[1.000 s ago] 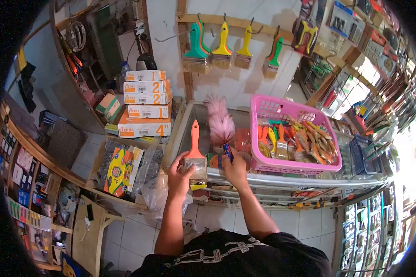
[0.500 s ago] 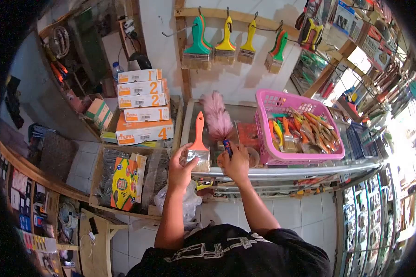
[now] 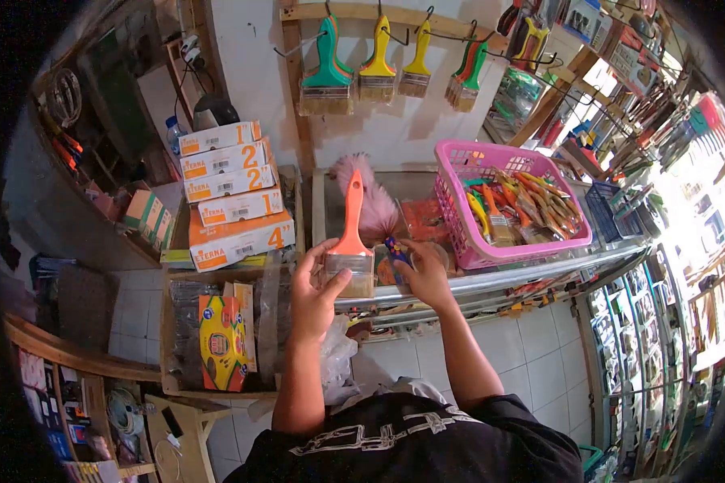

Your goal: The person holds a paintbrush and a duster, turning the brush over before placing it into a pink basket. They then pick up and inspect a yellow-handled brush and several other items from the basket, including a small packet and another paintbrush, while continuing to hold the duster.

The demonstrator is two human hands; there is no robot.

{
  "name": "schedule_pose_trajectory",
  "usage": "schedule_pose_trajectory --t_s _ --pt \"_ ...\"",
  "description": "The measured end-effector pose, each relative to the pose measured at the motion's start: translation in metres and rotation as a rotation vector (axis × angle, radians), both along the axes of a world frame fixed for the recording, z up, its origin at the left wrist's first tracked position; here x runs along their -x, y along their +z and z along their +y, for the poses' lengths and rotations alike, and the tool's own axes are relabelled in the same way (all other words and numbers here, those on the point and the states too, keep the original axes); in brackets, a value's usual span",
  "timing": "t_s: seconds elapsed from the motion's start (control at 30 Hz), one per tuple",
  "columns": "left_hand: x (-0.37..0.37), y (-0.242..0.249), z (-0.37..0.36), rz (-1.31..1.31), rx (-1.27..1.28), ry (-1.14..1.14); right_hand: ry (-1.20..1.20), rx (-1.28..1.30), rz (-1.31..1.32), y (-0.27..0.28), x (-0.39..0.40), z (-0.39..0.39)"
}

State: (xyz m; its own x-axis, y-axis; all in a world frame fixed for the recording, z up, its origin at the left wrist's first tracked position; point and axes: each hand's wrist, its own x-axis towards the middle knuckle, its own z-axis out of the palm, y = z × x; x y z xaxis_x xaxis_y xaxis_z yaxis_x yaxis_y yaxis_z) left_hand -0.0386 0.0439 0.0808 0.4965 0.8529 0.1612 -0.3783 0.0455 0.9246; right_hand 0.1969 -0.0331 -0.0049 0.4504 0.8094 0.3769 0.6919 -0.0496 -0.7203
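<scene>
My left hand is closed on a wide paintbrush with an orange handle. It grips the brush by its metal band and bristles, thumb across the front, handle pointing up. A pink feather duster lies on the glass counter, its dark blue handle toward me. At the end of that handle is my right hand, with thumb and forefinger apart around it. Just beyond, to the right, stands a pink basket filled with smaller paintbrushes.
Stacked orange-and-white boxes stand at left, above an open carton holding a yellow box. Several paintbrushes hang on wall hooks ahead. A plastic bag is below the counter edge. Packed shelves line the right side.
The paintbrush in my left hand is raised slightly and nearer. My right hand has loosened from around the duster handle, its fingers now parted. The head view has shifted a little.
</scene>
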Motion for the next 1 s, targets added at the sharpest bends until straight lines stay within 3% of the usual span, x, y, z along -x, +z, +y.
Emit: schedule_pose_trajectory --t_s 0.1,0.3,0.47,0.57,0.73,1.0 --pt "0.003 0.014 0.009 -0.076 -0.102 -0.009 0.014 -0.026 -0.054 0.012 0.006 -0.01" --pt "-0.003 0.05 0.016 -0.118 -0.182 -0.053 0.243 -0.002 0.129 0.138 0.046 -0.022" --pt "-0.03 0.075 0.028 -0.21 -0.335 -0.096 0.504 -0.185 0.251 0.174 0.038 -0.004" --pt "-0.049 0.091 0.038 -0.252 -0.444 -0.093 0.563 -0.139 0.367 0.207 0.032 -0.004" --pt "-0.071 0.124 0.045 -0.236 -0.528 -0.077 0.468 -0.18 -0.129 0.247 0.014 -0.002" --pt "-0.086 0.147 0.066 -0.097 -0.518 -0.076 0.539 -0.294 0.01 0.257 -0.005 0.023"
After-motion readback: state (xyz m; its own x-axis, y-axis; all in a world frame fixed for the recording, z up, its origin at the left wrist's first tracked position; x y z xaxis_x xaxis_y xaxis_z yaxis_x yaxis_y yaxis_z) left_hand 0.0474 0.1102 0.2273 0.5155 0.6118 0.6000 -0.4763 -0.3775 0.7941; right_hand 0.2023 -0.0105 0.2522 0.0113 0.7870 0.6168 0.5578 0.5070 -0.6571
